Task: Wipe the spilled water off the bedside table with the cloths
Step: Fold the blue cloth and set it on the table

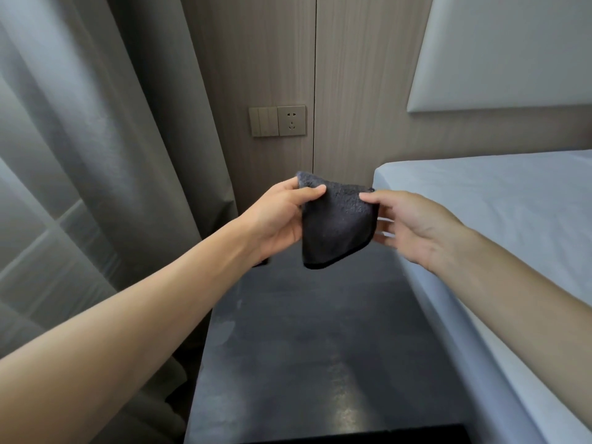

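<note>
A dark grey folded cloth hangs in the air above the far end of the dark bedside table. My left hand pinches its upper left corner between thumb and fingers. My right hand holds its upper right corner, fingers behind the cloth. The tabletop shows faint smeared, shiny patches near its left side and front. A small dark edge, perhaps another cloth, peeks out under my left wrist; I cannot tell what it is.
A bed with a pale blue sheet borders the table on the right. Grey curtains hang on the left. A wood-panelled wall with switches and a socket stands behind the table.
</note>
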A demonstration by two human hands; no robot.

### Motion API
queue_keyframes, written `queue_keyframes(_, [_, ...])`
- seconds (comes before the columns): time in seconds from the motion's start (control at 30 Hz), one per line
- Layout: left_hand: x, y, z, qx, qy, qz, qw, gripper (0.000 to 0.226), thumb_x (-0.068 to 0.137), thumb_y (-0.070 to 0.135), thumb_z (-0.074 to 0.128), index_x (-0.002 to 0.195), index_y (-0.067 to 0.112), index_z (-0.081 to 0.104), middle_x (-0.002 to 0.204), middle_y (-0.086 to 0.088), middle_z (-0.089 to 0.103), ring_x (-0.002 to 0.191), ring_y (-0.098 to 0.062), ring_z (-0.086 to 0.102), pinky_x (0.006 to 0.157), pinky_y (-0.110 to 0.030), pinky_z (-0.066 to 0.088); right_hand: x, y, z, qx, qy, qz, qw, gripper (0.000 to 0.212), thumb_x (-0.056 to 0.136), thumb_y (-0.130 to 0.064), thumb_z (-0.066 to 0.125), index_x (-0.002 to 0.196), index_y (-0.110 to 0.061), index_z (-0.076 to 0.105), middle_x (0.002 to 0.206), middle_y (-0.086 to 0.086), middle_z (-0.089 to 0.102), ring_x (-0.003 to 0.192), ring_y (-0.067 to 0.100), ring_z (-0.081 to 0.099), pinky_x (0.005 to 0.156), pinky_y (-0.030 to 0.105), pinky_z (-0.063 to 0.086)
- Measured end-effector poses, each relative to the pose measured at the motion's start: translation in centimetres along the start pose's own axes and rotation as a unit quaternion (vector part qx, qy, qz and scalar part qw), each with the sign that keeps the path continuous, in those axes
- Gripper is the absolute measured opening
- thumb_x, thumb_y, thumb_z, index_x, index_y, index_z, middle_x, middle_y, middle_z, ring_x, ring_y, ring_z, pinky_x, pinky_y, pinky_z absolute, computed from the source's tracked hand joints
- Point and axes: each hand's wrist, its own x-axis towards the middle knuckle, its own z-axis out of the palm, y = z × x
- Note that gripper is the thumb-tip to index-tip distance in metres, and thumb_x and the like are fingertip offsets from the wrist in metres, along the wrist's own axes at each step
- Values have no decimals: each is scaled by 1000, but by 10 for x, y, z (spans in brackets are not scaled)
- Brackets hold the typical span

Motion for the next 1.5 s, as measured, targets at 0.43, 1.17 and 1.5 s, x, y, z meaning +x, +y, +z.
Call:
queue_keyframes(0.43, [1, 8, -17, 353, 144, 187, 905, 32, 84, 8, 79, 114, 15, 71, 69, 2, 62, 73, -7, 62, 86, -27, 53, 8, 1, -10, -146, 152, -267, 940, 31, 73, -31, 89, 64, -17, 63, 85, -4, 72, 74, 11, 63, 72, 26, 49])
queue_keyframes(1.17, [92, -103, -6, 48, 69, -46, 995, 5, 87, 5, 75, 88, 1, 72, 96, -14, 77, 92, -27, 75, 71, -33, 61, 98, 52, -67, -116, 44, -138, 983, 8, 96, -17, 68, 102, -11, 68, 96, 8, 75, 86, 18, 71, 77, 33, 57])
queue_keyframes(1.5, [162, -171, -11, 219, 154, -110, 957, 18, 106, 30, 46, 112, 15, 54, 116, -10, 66, 104, -32, 67, 77, -54, 61, 193, 117, -90, -334, 114, -172, 920, 14, 103, -31, 55, 101, -17, 52, 92, 0, 63, 83, 13, 60, 61, 19, 42])
